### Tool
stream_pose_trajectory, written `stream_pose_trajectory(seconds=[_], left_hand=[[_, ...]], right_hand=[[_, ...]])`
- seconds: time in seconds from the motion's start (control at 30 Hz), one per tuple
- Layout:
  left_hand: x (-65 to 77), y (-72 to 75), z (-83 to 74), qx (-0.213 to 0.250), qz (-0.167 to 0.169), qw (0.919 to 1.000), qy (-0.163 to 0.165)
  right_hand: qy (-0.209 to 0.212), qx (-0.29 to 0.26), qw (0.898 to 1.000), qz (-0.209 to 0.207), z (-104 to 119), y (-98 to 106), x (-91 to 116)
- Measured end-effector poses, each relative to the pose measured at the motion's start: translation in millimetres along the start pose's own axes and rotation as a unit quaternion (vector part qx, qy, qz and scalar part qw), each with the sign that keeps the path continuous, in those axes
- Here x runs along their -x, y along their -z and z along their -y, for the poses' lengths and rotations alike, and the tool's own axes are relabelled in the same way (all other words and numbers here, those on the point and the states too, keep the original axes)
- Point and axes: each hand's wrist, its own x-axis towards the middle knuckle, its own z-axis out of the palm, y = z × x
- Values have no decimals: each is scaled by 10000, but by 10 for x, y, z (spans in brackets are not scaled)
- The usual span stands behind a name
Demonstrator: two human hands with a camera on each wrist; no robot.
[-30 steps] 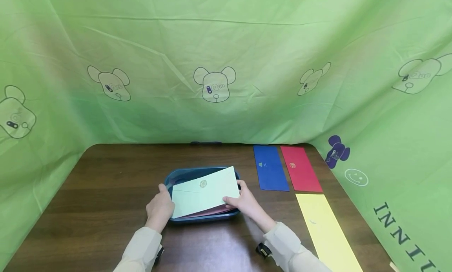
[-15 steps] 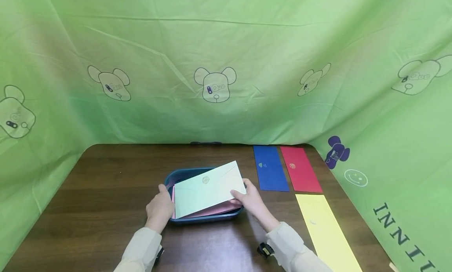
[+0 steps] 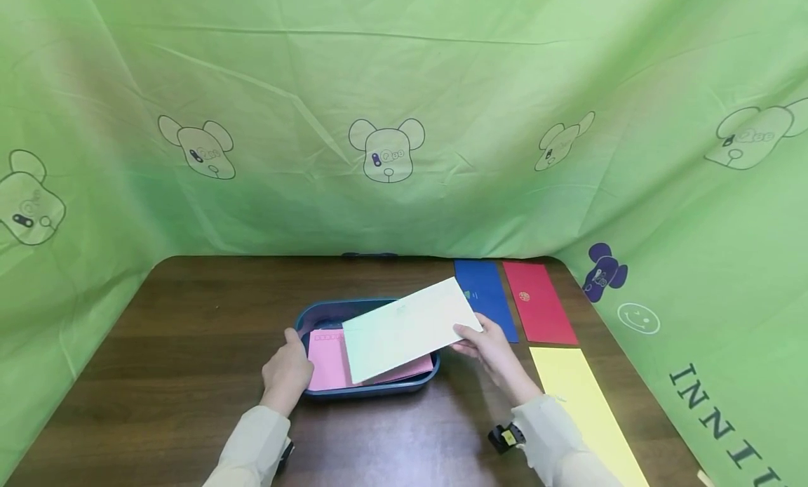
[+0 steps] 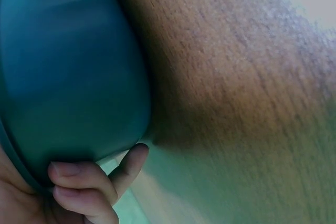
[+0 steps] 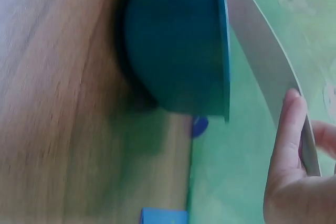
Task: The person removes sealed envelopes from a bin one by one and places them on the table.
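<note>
In the head view a pale mint envelope (image 3: 404,336) hangs tilted over the right part of a dark blue plastic basin (image 3: 391,389). My right hand (image 3: 495,350) pinches it near its right end, the thumb on top. The right wrist view has the envelope (image 5: 270,59) edge-on between thumb and fingers, above the rim of the basin (image 5: 178,45). A pink envelope (image 3: 325,366) lies inside the basin, partly covered by the mint one. At the basin's left end my left hand (image 3: 287,371) grips the rim; its fingers (image 4: 86,182) curl under the wall in the left wrist view.
To the right on the wooden table (image 3: 189,361) lie a blue envelope (image 3: 492,311), a red envelope (image 3: 543,304) and, closer to me, a long yellow envelope (image 3: 593,417). A green printed cloth (image 3: 284,192) hangs around the table's back and sides.
My right hand has drawn the mint envelope to the right and up, so its right end now overlaps the blue envelope. More pink shows in the basin. The left hand stays put.
</note>
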Motion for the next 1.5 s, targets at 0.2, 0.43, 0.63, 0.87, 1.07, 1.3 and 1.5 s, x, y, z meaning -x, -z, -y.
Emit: stream_pose_trajectory(seconds=[0.2, 0.43, 0.63, 0.87, 1.07, 1.3, 1.5], left_hand=[[-1, 4, -7, -29, 28, 10000, -2], [2, 4, -11, -50, -16, 10000, -16], [10, 4, -15, -53, -65, 9999, -72], [24, 8, -22, -35, -154, 9998, -126], [22, 2, -19, -40, -117, 9999, -81], [19, 8, -21, -63, -86, 9999, -44], [19, 5, -18, -37, -86, 9999, -36]], right_hand=[[-345, -424, 9985, -13, -40, 274, -36], [-609, -398, 9966, -389, -147, 369, -127], [-725, -52, 9973, 102, -240, 305, -137], [-908, 64, 9942, 572, -269, 227, -99], [-982, 1, 9945, 370, -256, 207, -107], [-886, -609, 9942, 70, -214, 236, -134], [-779, -264, 9961, -325, -178, 303, -128]])
